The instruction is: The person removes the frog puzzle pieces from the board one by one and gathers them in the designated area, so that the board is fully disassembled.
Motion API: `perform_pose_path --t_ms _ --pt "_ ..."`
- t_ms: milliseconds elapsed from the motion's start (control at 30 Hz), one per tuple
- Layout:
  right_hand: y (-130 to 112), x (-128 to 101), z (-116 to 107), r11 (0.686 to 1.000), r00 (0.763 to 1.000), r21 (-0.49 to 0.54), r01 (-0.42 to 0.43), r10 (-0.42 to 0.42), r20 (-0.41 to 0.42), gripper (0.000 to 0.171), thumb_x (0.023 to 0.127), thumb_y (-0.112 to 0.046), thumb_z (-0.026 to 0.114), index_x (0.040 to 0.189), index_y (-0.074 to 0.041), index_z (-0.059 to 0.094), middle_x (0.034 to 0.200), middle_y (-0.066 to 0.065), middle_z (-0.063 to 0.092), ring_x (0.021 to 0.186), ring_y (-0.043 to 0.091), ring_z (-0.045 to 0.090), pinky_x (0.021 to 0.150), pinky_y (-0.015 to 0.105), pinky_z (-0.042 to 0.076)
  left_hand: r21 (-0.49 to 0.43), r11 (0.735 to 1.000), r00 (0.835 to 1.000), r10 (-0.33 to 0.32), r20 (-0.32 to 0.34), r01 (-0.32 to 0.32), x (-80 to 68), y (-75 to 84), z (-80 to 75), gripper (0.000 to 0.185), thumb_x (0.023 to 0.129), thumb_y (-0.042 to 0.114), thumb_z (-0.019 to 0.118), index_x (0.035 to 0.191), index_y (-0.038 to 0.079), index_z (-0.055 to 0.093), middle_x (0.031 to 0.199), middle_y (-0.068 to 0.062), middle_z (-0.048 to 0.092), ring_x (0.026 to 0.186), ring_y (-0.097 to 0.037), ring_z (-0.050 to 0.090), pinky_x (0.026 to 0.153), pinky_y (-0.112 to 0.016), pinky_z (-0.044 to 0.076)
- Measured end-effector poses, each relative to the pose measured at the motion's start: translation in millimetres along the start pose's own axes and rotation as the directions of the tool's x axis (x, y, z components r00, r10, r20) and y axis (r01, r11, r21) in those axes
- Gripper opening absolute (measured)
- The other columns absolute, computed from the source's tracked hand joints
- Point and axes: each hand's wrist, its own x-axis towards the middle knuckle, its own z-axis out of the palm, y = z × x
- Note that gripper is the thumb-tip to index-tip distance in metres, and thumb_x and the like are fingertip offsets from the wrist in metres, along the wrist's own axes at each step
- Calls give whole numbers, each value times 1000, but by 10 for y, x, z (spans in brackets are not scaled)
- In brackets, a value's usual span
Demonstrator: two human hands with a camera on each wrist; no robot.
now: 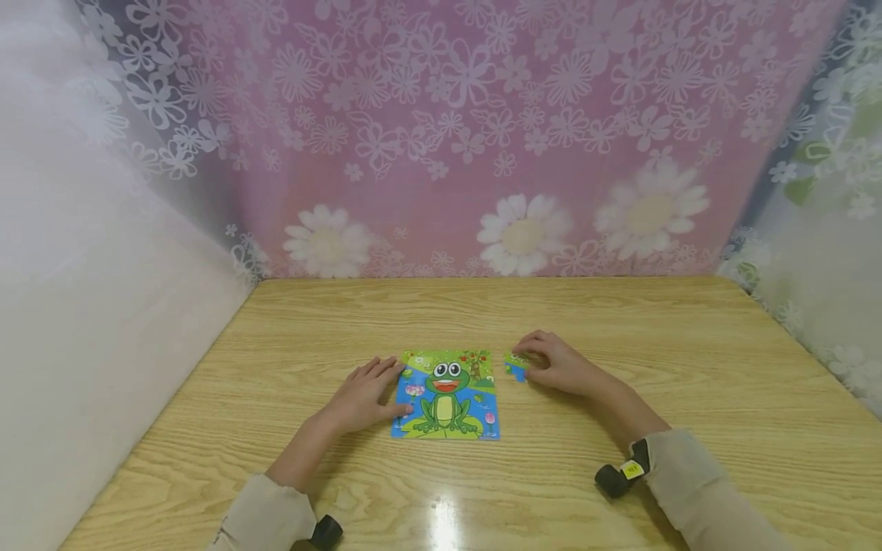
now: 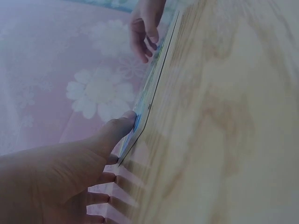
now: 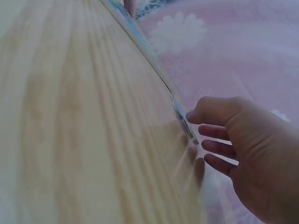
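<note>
A square jigsaw puzzle (image 1: 446, 398) with a green frog picture lies flat on the table. My left hand (image 1: 364, 398) is at its left side, fingers spread along the edge and the thumb (image 2: 122, 122) on the picture. To the right, apart from the puzzle, my right hand (image 1: 561, 366) holds a small green and blue puzzle piece (image 1: 515, 365) between thumb and fingertips, low at the tabletop. In the right wrist view the thumb meets the thin edge of the piece (image 3: 183, 120), while the other fingers curve beyond it. Part of the piece is hidden under the fingers.
The wood-grain table (image 1: 441, 314) runs back to a pink flowered curtain (image 1: 427, 153). Pale cloth hangs at the left and right sides. Each wrist carries a small black camera, with the right camera (image 1: 613, 480) near the sleeve cuff.
</note>
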Motion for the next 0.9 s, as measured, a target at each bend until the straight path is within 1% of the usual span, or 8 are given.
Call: perform_pose_path --t_ms 100,200,433,567,667,900 --pt "-120 117 14 999 1000 -49 6 -6 12 32 84 -9 65 116 -5 61 118 9 51 111 31 43 90 49 38 0 1000 1000 -3 -4 3 -3 -25 14 80 83 54 59 142 7 35 146 -14 28 134 -37 18 104 -54 15" --pt "-242 274 67 996 999 -83 38 -35 34 31 85 -9 62 115 -6 62 117 8 53 109 31 44 86 47 41 6 1000 1000 -8 -8 8 -10 -44 24 80 83 55 59 142 7 35 146 -13 28 134 -36 17 105 -54 14" --pt "-503 590 281 997 991 -43 62 -57 117 29 86 -11 61 115 -5 62 112 6 54 103 25 47 81 39 43 -20 1000 1000 -5 -4 5 -32 -2 -1 79 83 52 60 142 5 35 145 -16 28 133 -38 17 104 -55 14" --pt "-582 695 397 995 986 -72 69 -57 158 28 88 -15 62 114 -5 62 111 5 53 98 21 48 79 34 45 -20 1000 1000 -7 -5 7 -27 28 -18 77 84 50 61 141 5 35 145 -16 29 133 -39 18 104 -55 14" --pt "-623 740 457 993 988 -103 51 -35 153 26 87 -17 64 111 -6 64 107 3 53 94 18 48 78 31 45 -11 1000 1000 -8 -4 8 -17 36 -24 77 84 50 61 141 5 36 145 -16 29 133 -38 18 105 -54 15" --pt "-681 793 544 985 995 -171 -8 26 98 21 84 -16 65 102 -7 65 100 1 53 88 17 45 75 29 44 -4 1000 1000 -13 0 13 1 12 -9 78 83 52 60 142 6 36 145 -14 30 133 -37 19 104 -54 16"
